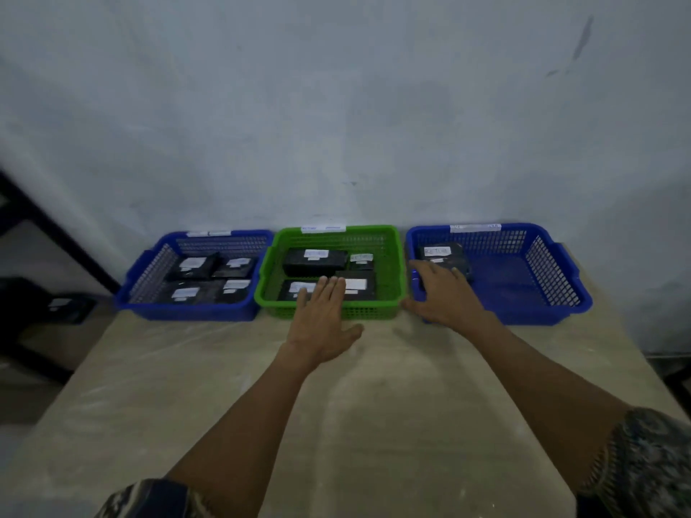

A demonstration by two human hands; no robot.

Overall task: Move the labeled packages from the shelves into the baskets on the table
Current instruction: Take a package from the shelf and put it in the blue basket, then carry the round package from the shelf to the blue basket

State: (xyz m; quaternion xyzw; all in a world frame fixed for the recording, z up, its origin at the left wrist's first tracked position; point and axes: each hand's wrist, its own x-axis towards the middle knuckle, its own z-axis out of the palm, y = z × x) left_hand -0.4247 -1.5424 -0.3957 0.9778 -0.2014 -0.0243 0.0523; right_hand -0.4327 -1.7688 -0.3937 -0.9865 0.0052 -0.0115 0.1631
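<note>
No legible text on labels (437, 251).

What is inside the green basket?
The green basket holds four black packages with white labels. The left hand reaches over its front rim and covers part of the front packages, so anything beneath the hand or packages stays hidden.

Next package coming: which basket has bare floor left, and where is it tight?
The right blue basket is mostly bare: one package sits in its back-left corner, by the right hand. The green basket and left blue basket are crowded. The table in front is free beside the left hand.
</note>
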